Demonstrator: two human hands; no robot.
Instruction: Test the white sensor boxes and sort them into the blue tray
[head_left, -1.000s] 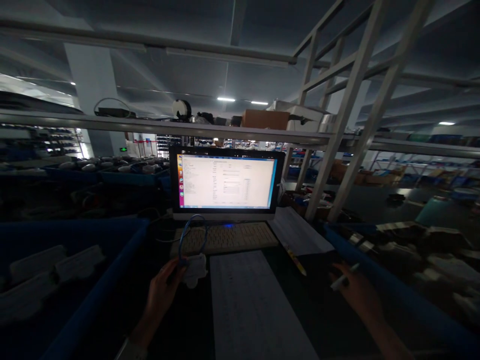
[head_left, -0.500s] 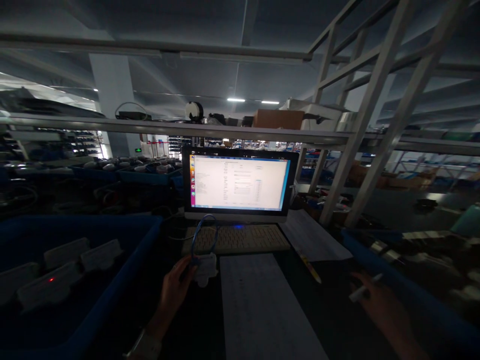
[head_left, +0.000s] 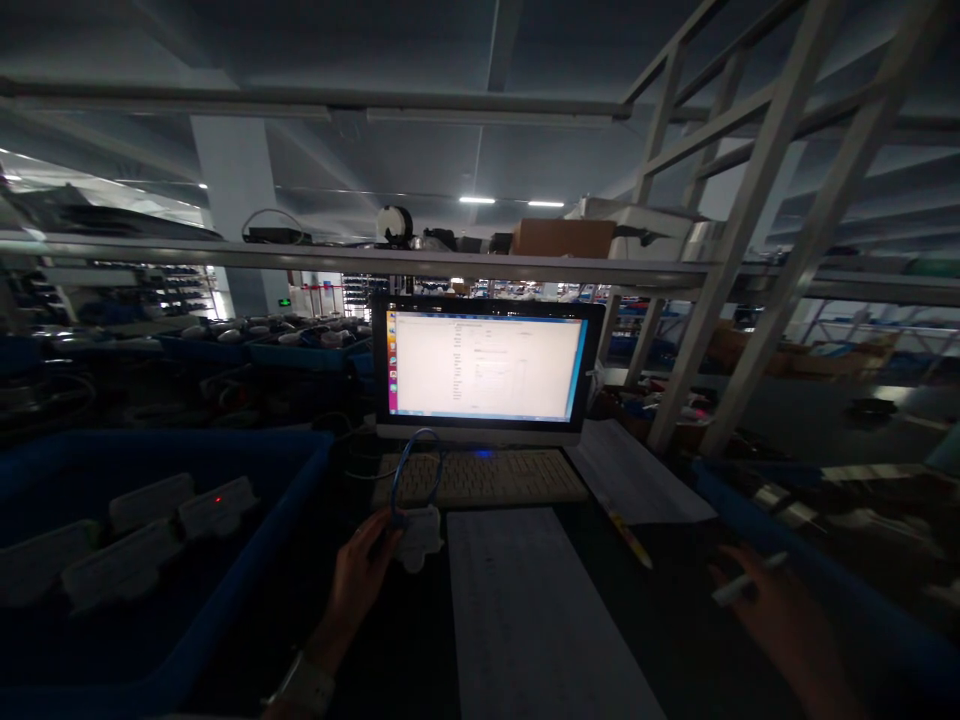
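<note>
My left hand point(head_left: 364, 565) is closed on the left edge of a small white plastic module point(head_left: 418, 540), just in front of the keyboard point(head_left: 487, 478). A blue cable point(head_left: 409, 450) loops up from the module over the keyboard's left end. My right hand point(head_left: 772, 605) is closed around a white pen-like stick point(head_left: 750, 580), probably a marker, above the dark table at the right. Between the hands lies a printed sheet of paper point(head_left: 525, 600). Behind the keyboard stands a lit monitor point(head_left: 487, 365) showing a form-like window; its text is too small to read.
At left, a blue bin point(head_left: 300, 490) holds several white modules point(head_left: 124, 565), one with a red light. Another blue bin point(head_left: 720, 500) with parts stands at right. A second sheet point(head_left: 637, 470) and a yellow pencil-like stick point(head_left: 631, 540) lie beside the keyboard. A metal shelf point(head_left: 465, 263) crosses above.
The view has shifted slightly, so most things sit a little further right. Some text has gone from the screen. The red light shows on a different module. Both hands keep their hold.
</note>
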